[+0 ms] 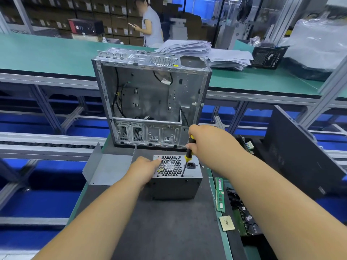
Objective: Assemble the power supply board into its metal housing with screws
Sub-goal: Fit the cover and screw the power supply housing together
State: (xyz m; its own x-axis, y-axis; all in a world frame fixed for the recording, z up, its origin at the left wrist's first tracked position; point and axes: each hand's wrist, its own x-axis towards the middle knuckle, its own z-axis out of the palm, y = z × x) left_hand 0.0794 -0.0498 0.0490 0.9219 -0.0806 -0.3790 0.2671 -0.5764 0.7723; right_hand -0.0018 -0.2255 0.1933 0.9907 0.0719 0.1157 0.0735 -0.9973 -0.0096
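Both forearms reach in from the near edge over the dark mat point(165, 222). At mid-mat stands the power supply housing point(176, 184), fan grille up, closed around its board as far as can be seen. Steadying it, the left hand point(145, 170) rests with fingers laid flat on the grille's left edge. Gripping a yellow-and-black screwdriver point(188, 152), the right hand point(202, 140) sets its tip at a screw hole on the near rim. Judging by this, assembly is at the screw-fastening stage; remaining screws cannot be counted. An open computer case point(150, 98) stands beyond.
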